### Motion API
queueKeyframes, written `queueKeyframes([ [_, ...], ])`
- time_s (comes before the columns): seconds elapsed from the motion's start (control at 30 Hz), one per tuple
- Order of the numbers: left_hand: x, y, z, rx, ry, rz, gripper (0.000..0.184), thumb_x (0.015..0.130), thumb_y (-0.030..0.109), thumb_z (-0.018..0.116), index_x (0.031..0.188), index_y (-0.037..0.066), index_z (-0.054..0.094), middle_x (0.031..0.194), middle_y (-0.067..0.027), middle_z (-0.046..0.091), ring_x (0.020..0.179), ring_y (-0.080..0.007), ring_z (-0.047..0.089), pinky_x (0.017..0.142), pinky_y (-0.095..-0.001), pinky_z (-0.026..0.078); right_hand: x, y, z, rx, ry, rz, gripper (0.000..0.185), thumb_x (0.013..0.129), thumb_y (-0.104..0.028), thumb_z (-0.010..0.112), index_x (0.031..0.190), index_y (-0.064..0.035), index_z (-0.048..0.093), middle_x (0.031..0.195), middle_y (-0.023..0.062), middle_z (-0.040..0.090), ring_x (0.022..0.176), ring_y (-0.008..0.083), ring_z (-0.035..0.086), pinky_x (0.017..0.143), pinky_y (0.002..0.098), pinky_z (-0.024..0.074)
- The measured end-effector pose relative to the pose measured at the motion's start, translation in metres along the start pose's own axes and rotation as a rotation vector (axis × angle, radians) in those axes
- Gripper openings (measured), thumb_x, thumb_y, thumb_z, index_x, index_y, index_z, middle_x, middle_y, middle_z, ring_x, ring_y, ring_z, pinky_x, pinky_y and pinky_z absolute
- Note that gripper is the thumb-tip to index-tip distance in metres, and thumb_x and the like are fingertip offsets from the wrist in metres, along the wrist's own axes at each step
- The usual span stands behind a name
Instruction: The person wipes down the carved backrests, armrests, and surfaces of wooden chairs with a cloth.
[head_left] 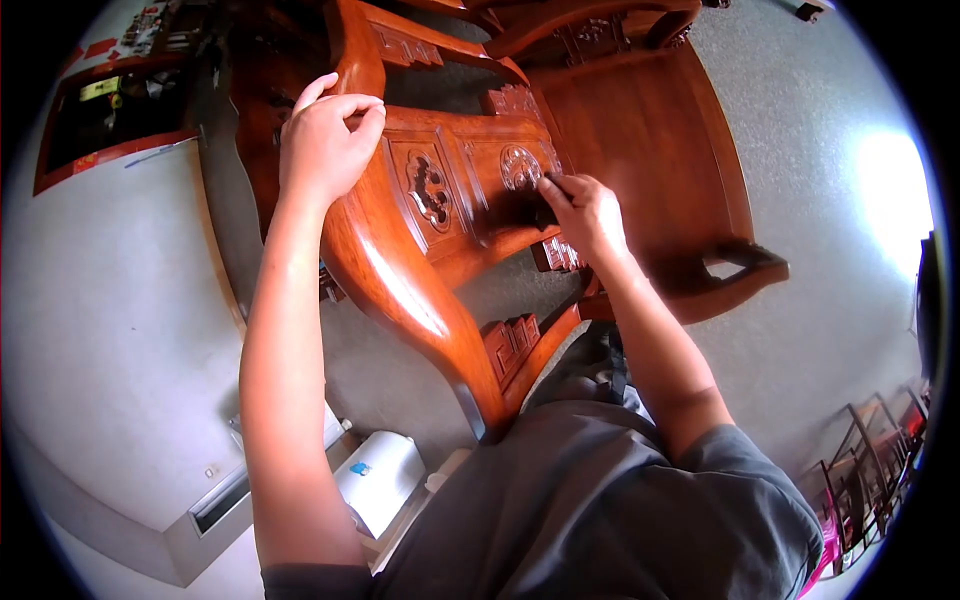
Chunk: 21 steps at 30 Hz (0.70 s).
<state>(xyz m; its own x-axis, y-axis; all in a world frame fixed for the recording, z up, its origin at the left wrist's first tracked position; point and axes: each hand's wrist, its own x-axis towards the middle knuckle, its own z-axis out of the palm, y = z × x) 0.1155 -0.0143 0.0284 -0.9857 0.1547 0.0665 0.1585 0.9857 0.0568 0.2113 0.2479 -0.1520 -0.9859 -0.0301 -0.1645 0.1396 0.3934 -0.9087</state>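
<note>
A glossy reddish-brown wooden chair (385,250) with a carved backrest fills the middle of the view, its thick curved top rail nearest me. My left hand (332,145) lies against that rail with bent fingers, one finger stretched apart from the rest; its grip is partly hidden. On the inner face of the backrest, my right hand (585,212) is closed in a pinch beside the round carved medallion (521,168). Something dark (538,210) shows under those fingers, too shadowed to name. Left of the medallion sits a second carved panel (430,190).
The chair's broad seat (640,150) extends to the right, ending at a curved armrest (735,275). A white box-like item (380,480) stands low on the left by the wall (110,330). Dark racks (865,465) are at the far right, on the grey floor (810,150).
</note>
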Motion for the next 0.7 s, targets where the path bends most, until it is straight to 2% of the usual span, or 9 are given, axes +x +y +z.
queueKeyframes([
  [0.03,0.001,0.002,-0.002,0.001,-0.009,-0.005,0.023,0.09,0.03,0.069,0.102,0.014,0.081,0.106,-0.0068,0.077,0.135,-0.0261,0.054,0.11,-0.0449,0.044,0.001,0.002,0.002,-0.124,0.094,-0.279,0.038,0.095,-0.04,0.068,0.087,-0.0026,0.072,0.084,0.0185,0.069,0.082,0.0382,0.066,0.072,0.0466,0.0529],
  [0.1,0.0,0.002,-0.001,0.015,-0.006,-0.007,0.023,0.091,0.031,0.068,0.101,0.015,0.081,0.108,-0.0062,0.077,0.135,-0.0254,0.054,0.11,-0.0454,0.044,0.002,0.002,0.006,-0.168,0.041,-0.312,0.038,0.098,-0.036,0.066,0.086,-0.0005,0.07,0.082,0.0178,0.069,0.081,0.0394,0.064,0.072,0.045,0.0518],
  [0.2,-0.001,0.0,0.001,0.041,0.01,-0.003,0.023,0.091,0.031,0.068,0.101,0.015,0.081,0.108,-0.0052,0.077,0.135,-0.0246,0.054,0.11,-0.046,0.044,0.006,-0.009,0.009,0.123,-0.274,0.116,0.037,0.101,-0.037,0.065,0.104,-0.0008,0.074,0.079,0.0134,0.069,0.08,0.0213,0.064,0.075,0.033,0.051],
  [0.23,0.0,0.003,-0.001,0.038,0.002,-0.012,0.023,0.091,0.032,0.068,0.101,0.016,0.081,0.109,-0.0051,0.077,0.135,-0.0244,0.054,0.11,-0.0461,0.044,0.007,-0.015,0.009,0.279,-0.411,0.192,0.039,0.104,-0.035,0.062,0.108,0.0023,0.072,0.084,0.0065,0.071,0.087,0.0116,0.063,0.08,0.0287,0.0509],
  [0.37,-0.001,0.002,0.0,0.036,0.0,-0.016,0.022,0.092,0.031,0.068,0.101,0.015,0.081,0.108,-0.0062,0.077,0.134,-0.0244,0.055,0.11,-0.0456,0.044,-0.012,-0.057,0.05,1.083,-0.472,0.266,0.036,0.106,-0.031,0.058,0.119,-0.0002,0.07,0.095,-0.0009,0.069,0.08,0.0078,0.059,0.07,0.0255,0.0498],
  [0.43,0.0,0.001,0.0,0.018,0.001,0.004,0.021,0.091,0.029,0.069,0.1,0.015,0.081,0.109,-0.0074,0.076,0.134,-0.0251,0.055,0.109,-0.0442,0.045,-0.013,-0.083,0.053,1.209,-0.662,0.52,0.035,0.106,-0.034,0.054,0.121,-0.0056,0.068,0.09,-0.0023,0.067,0.073,0.006,0.057,0.064,0.0205,0.0458],
  [0.5,-0.001,0.002,-0.002,-0.003,-0.009,-0.007,0.021,0.091,0.027,0.069,0.102,0.013,0.08,0.112,-0.0086,0.076,0.134,-0.026,0.054,0.109,-0.0423,0.046,-0.007,-0.083,0.071,1.206,-0.707,0.396,0.028,0.104,-0.028,0.06,0.118,-0.0054,0.067,0.088,-0.0023,0.066,0.071,0.0063,0.058,0.059,0.0217,0.0474],
  [0.6,-0.001,0.005,-0.003,-0.039,-0.017,-0.043,0.021,0.091,0.023,0.07,0.104,0.01,0.08,0.115,-0.0095,0.075,0.135,-0.0275,0.053,0.109,-0.0398,0.045,-0.016,-0.085,0.071,1.001,-0.586,0.255,0.024,0.097,-0.019,0.069,0.114,-0.0026,0.068,0.089,0.0026,0.07,0.073,0.0088,0.063,0.065,0.0254,0.0525],
  [0.7,0.0,0.004,-0.001,-0.025,0.039,0.003,0.02,0.09,0.028,0.069,0.095,0.012,0.08,0.104,-0.0068,0.077,0.13,-0.027,0.058,0.107,-0.0421,0.047,-0.023,-0.079,0.074,0.837,-0.608,0.287,0.022,0.092,-0.013,0.074,0.109,-0.0006,0.067,0.086,0.0048,0.071,0.073,0.0109,0.065,0.065,0.0282,0.0552],
])
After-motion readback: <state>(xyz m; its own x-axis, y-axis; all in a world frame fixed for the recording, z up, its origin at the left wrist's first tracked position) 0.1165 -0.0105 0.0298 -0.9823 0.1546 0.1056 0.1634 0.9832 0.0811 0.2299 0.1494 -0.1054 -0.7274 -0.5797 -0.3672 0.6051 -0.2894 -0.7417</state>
